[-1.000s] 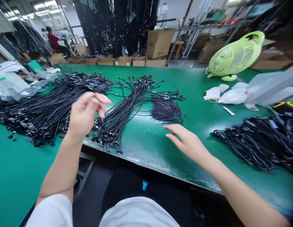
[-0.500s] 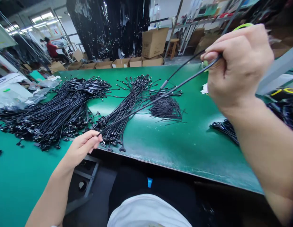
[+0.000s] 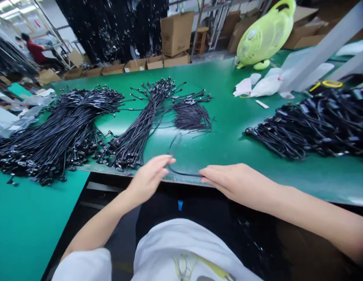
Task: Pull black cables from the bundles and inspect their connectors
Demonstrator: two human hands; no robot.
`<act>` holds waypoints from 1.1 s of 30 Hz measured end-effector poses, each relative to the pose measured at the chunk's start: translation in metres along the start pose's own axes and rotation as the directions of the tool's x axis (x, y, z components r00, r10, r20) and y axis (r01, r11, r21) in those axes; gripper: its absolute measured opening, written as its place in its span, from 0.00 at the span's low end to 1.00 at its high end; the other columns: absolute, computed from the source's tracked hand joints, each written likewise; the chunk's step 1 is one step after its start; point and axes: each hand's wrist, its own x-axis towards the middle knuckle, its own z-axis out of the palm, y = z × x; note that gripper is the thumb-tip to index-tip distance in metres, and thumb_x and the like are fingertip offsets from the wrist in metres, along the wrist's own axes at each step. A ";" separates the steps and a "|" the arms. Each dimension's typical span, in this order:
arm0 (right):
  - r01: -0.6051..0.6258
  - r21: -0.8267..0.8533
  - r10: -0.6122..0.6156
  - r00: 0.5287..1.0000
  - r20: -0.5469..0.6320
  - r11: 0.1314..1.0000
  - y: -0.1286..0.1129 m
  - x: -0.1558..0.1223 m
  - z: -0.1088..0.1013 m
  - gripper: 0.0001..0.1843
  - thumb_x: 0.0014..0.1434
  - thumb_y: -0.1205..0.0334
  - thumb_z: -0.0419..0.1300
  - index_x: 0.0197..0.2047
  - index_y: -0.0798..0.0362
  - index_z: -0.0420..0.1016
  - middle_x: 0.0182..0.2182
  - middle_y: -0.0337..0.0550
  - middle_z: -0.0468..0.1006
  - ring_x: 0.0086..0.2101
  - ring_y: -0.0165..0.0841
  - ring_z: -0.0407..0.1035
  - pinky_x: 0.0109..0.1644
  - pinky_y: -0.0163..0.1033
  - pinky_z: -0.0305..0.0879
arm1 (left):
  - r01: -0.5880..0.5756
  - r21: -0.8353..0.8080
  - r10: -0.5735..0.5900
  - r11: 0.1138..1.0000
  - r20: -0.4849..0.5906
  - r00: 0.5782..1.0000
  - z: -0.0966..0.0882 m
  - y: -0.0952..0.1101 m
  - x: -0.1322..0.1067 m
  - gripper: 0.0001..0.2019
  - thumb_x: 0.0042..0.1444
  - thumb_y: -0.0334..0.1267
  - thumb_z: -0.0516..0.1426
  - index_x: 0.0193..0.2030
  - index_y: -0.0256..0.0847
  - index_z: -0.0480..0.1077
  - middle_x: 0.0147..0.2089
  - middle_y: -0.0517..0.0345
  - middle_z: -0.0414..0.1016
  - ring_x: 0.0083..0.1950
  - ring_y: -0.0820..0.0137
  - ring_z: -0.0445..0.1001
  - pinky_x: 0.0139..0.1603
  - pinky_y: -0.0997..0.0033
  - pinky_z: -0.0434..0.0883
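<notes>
A single black cable (image 3: 176, 156) lies looped near the front edge of the green table (image 3: 228, 140). My left hand (image 3: 150, 177) pinches one end of it and my right hand (image 3: 231, 181) holds the other end, both low at the table edge. Just beyond lies a bundle of black cables (image 3: 134, 136) with connectors toward me, and a small tuft of thin black wires (image 3: 191, 117). A larger heap of black cables (image 3: 55, 134) spreads at the left.
Another pile of black cables (image 3: 316, 125) sits at the right. A green fan (image 3: 265, 35), white bags (image 3: 257, 86) and a yellow tape roll (image 3: 330, 84) are at the back right. Cardboard boxes (image 3: 175, 33) stand behind. A person in red (image 3: 34, 50) works far left.
My right hand, raised high with the cable stretched taut, has come down to the table edge. The hands are now close together and the cable forms a loop on the table.
</notes>
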 end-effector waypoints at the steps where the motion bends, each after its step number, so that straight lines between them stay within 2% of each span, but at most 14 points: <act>1: 0.018 0.010 -0.018 1.000 -0.002 1.000 -0.008 0.003 -0.004 0.15 0.69 0.57 0.48 0.38 0.50 0.73 0.29 0.41 0.76 0.27 0.32 0.70 0.27 0.36 0.54 | 0.021 -0.028 -0.017 0.999 0.130 0.991 0.017 -0.003 0.003 0.15 0.62 0.44 0.56 0.52 0.42 0.76 0.43 0.51 0.78 0.49 0.66 0.74 0.54 0.67 0.70; 3: -0.020 0.006 0.021 0.999 -0.043 1.000 -0.003 0.010 -0.017 0.14 0.69 0.53 0.50 0.39 0.51 0.73 0.32 0.43 0.77 0.30 0.34 0.71 0.28 0.36 0.55 | 0.147 -0.164 -0.091 0.975 0.310 0.946 0.036 -0.009 0.005 0.16 0.64 0.46 0.54 0.51 0.40 0.75 0.27 0.58 0.71 0.32 0.72 0.72 0.41 0.71 0.71; 6: -0.149 0.045 0.153 0.982 -0.106 0.988 0.036 0.008 -0.026 0.17 0.66 0.47 0.53 0.39 0.50 0.74 0.34 0.44 0.78 0.32 0.37 0.72 0.31 0.38 0.59 | 0.341 -0.427 -0.192 0.837 0.354 0.915 0.027 -0.013 0.006 0.16 0.62 0.47 0.56 0.45 0.35 0.76 0.18 0.69 0.52 0.19 0.80 0.52 0.23 0.79 0.62; 8: -0.183 0.135 0.198 0.974 -0.109 0.974 0.062 -0.003 -0.019 0.18 0.65 0.45 0.52 0.40 0.49 0.75 0.35 0.44 0.79 0.33 0.38 0.72 0.34 0.40 0.62 | 0.359 -0.594 -0.215 0.720 0.301 0.929 0.006 -0.011 0.006 0.14 0.60 0.43 0.59 0.41 0.32 0.76 0.17 0.71 0.46 0.18 0.81 0.45 0.19 0.82 0.58; 10: -0.190 0.238 0.219 0.970 -0.105 0.953 0.077 -0.016 -0.007 0.18 0.66 0.46 0.51 0.41 0.49 0.75 0.36 0.44 0.79 0.35 0.39 0.73 0.38 0.42 0.65 | 0.292 -0.746 -0.233 0.599 0.187 0.954 -0.014 -0.006 0.007 0.11 0.60 0.38 0.58 0.41 0.30 0.76 0.18 0.72 0.44 0.17 0.81 0.43 0.17 0.84 0.56; 14: -0.223 0.287 0.273 0.951 -0.146 0.932 0.073 -0.030 0.015 0.15 0.68 0.53 0.49 0.47 0.48 0.74 0.37 0.46 0.79 0.34 0.40 0.74 0.38 0.43 0.66 | 0.089 -0.888 -0.268 0.451 -0.039 0.963 -0.030 0.002 0.009 0.12 0.63 0.31 0.54 0.50 0.28 0.72 0.19 0.71 0.50 0.17 0.82 0.51 0.22 0.86 0.64; 18: -0.216 0.066 0.226 0.930 -0.290 0.974 0.049 -0.034 0.017 0.17 0.68 0.59 0.48 0.56 0.49 0.70 0.39 0.48 0.78 0.36 0.43 0.74 0.37 0.44 0.65 | 0.037 -0.805 -0.227 0.592 -0.122 0.966 -0.019 -0.004 0.018 0.16 0.59 0.30 0.59 0.54 0.36 0.71 0.27 0.66 0.66 0.27 0.81 0.68 0.41 0.78 0.74; 21: -0.111 -0.068 0.094 0.972 -0.217 0.991 0.023 -0.036 0.013 0.14 0.66 0.64 0.48 0.47 0.51 0.74 0.28 0.45 0.76 0.27 0.39 0.71 0.30 0.41 0.60 | 0.059 -0.598 -0.160 0.799 -0.117 0.980 0.003 -0.014 0.026 0.12 0.60 0.39 0.59 0.49 0.39 0.74 0.38 0.56 0.76 0.39 0.73 0.75 0.45 0.73 0.74; 23: 0.065 0.031 -0.063 0.996 -0.066 0.997 0.004 -0.033 0.010 0.15 0.65 0.68 0.47 0.41 0.51 0.75 0.25 0.42 0.75 0.24 0.35 0.69 0.28 0.39 0.59 | 0.032 -0.374 -0.065 0.927 -0.076 0.995 0.023 -0.018 0.030 0.12 0.63 0.43 0.56 0.46 0.39 0.75 0.49 0.50 0.77 0.50 0.67 0.75 0.53 0.67 0.71; 25: 0.164 0.245 -0.170 0.986 0.000 0.956 -0.009 -0.025 0.006 0.15 0.66 0.70 0.46 0.41 0.51 0.73 0.27 0.40 0.76 0.25 0.32 0.70 0.29 0.36 0.61 | -0.018 -0.152 0.029 0.988 0.069 0.997 0.044 -0.019 0.030 0.13 0.64 0.45 0.55 0.46 0.39 0.75 0.55 0.48 0.75 0.58 0.63 0.71 0.61 0.63 0.65; 27: 0.097 0.420 -0.082 0.995 -0.055 0.902 -0.012 -0.014 0.003 0.13 0.67 0.67 0.46 0.41 0.51 0.72 0.31 0.40 0.77 0.28 0.31 0.72 0.31 0.34 0.62 | -0.032 -0.051 0.044 0.998 0.256 0.966 0.059 -0.019 0.029 0.15 0.64 0.46 0.53 0.47 0.38 0.74 0.50 0.48 0.76 0.55 0.62 0.72 0.60 0.62 0.65; 29: -0.018 0.533 0.123 0.979 -0.161 0.846 -0.005 -0.003 0.005 0.09 0.67 0.64 0.49 0.42 0.51 0.69 0.32 0.40 0.77 0.30 0.30 0.72 0.33 0.33 0.64 | 0.017 -0.112 0.023 0.994 0.344 0.939 0.066 -0.019 0.028 0.16 0.64 0.47 0.53 0.47 0.38 0.73 0.36 0.53 0.76 0.43 0.66 0.75 0.51 0.65 0.69; 31: -0.069 0.626 0.300 0.914 -0.272 0.777 0.004 0.005 0.015 0.09 0.64 0.58 0.56 0.45 0.51 0.68 0.36 0.42 0.76 0.34 0.32 0.72 0.38 0.35 0.66 | 0.094 -0.292 -0.001 0.952 0.305 0.952 0.068 -0.020 0.030 0.14 0.64 0.47 0.54 0.45 0.37 0.71 0.27 0.61 0.69 0.32 0.71 0.71 0.41 0.69 0.70; 33: -0.060 0.717 0.408 0.853 -0.324 0.695 0.009 0.011 0.031 0.20 0.57 0.51 0.64 0.49 0.51 0.66 0.43 0.45 0.74 0.40 0.36 0.71 0.44 0.38 0.67 | 0.130 -0.479 -0.048 0.868 0.179 0.983 0.068 -0.021 0.033 0.13 0.62 0.47 0.56 0.42 0.38 0.71 0.24 0.63 0.64 0.28 0.74 0.68 0.35 0.72 0.68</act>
